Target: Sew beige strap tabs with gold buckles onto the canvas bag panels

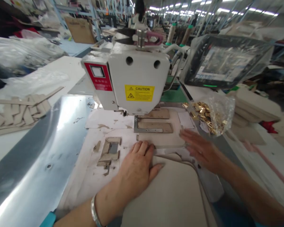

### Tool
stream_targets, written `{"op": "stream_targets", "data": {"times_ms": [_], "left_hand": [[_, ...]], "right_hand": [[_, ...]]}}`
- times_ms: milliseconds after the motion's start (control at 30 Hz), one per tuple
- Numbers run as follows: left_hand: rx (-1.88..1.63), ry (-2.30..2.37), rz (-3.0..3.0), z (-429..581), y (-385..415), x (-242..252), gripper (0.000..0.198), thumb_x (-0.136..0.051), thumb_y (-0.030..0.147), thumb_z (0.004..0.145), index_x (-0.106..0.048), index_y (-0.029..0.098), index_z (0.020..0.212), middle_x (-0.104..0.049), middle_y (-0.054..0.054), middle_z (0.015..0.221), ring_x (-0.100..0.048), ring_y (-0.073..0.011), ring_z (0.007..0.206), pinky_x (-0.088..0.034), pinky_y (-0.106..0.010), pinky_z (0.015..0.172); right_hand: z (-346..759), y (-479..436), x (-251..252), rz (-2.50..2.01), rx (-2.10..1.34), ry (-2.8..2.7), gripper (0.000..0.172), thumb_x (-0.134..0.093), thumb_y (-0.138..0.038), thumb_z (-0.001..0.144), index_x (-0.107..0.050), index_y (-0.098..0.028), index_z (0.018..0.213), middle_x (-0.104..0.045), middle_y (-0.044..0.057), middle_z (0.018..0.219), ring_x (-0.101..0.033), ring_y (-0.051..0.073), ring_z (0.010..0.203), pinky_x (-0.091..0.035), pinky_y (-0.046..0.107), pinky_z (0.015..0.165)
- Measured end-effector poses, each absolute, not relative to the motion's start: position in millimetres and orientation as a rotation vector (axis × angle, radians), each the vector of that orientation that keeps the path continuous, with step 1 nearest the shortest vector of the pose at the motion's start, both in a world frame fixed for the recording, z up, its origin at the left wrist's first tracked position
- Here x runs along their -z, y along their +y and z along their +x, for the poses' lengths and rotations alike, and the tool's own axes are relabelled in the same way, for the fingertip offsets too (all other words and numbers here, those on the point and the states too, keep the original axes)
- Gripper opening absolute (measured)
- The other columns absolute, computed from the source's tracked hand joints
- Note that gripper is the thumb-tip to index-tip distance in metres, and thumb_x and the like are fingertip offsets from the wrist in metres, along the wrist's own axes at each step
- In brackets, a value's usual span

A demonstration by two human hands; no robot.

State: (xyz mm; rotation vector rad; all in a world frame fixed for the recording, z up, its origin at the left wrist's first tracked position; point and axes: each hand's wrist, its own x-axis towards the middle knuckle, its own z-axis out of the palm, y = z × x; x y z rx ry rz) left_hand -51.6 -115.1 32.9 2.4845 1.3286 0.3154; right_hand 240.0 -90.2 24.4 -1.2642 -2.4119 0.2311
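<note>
My left hand (137,165) lies flat, fingers stretched forward, on a beige leather piece (170,192) in front of a white sewing machine (132,78). Its fingertips touch the near edge of a clear plastic template (165,140) that sits under the machine's metal clamp frame (151,126). My right hand (200,149) rests flat with fingers spread on the right end of the same template and the beige piece. Neither hand holds anything. A silver bangle circles my left wrist.
A plastic bag of gold metal fittings (211,113) lies right of the clamp. A plastic-wrapped control screen (224,61) stands behind it. Beige cut strips (19,110) are piled at the left on the white table. Shiny steel plate (42,151) covers the left of the bed.
</note>
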Motion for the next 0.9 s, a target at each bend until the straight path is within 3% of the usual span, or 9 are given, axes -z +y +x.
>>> {"op": "stream_targets", "data": {"times_ms": [167,367,500,600,900], "left_hand": [[-0.304,1.318,2.524,-53.1,-114.2,-31.1,0.055,-0.046,0.052,0.094,-0.051,0.013,0.132,-0.050,-0.015,0.130,-0.045,-0.0320,0.118,-0.040,-0.050,0.104],[-0.323,1.329,2.516,-52.1,-111.4,-30.9,0.054,-0.044,0.052,0.094,-0.052,0.013,0.131,-0.051,-0.015,0.126,-0.045,-0.0317,0.117,-0.043,-0.050,0.102],[-0.330,1.339,2.504,-50.3,-109.7,-31.9,0.048,-0.045,0.051,0.094,-0.056,0.015,0.124,-0.054,-0.014,0.118,-0.047,-0.0319,0.115,-0.045,-0.052,0.098],[-0.346,1.343,2.498,-50.0,-109.0,-30.9,0.045,-0.047,0.050,0.094,-0.056,0.016,0.122,-0.054,-0.013,0.119,-0.048,-0.0314,0.114,-0.045,-0.051,0.098],[-0.375,1.325,2.513,-50.8,-106.6,-21.7,0.044,-0.047,0.048,0.094,-0.056,0.017,0.123,-0.055,-0.012,0.122,-0.048,-0.0315,0.115,-0.045,-0.051,0.099]], "right_hand": [[230.1,-115.9,-2.8,-1.271,-0.113,-2.572,0.053,-0.045,-0.023,0.096,-0.039,-0.017,0.149,-0.043,0.011,0.149,-0.036,0.025,0.140,-0.035,0.048,0.115],[227.3,-106.1,-2.3,-1.273,-0.046,-2.509,0.043,-0.045,-0.022,0.097,-0.050,-0.015,0.139,-0.052,0.014,0.142,-0.044,0.026,0.135,-0.039,0.049,0.111],[226.2,-107.9,-7.2,-1.288,-0.115,-2.389,0.026,-0.048,-0.020,0.095,-0.058,-0.016,0.118,-0.062,0.015,0.122,-0.057,0.025,0.117,-0.048,0.045,0.099],[224.6,-105.9,-8.7,-1.270,-0.167,-2.339,0.018,-0.050,-0.018,0.093,-0.057,-0.018,0.109,-0.062,0.013,0.110,-0.058,0.025,0.107,-0.049,0.044,0.094],[218.0,-100.9,-8.1,-1.312,-0.172,-2.316,0.022,-0.047,-0.015,0.094,-0.057,-0.018,0.114,-0.059,0.012,0.108,-0.054,0.024,0.103,-0.046,0.044,0.093]]}}
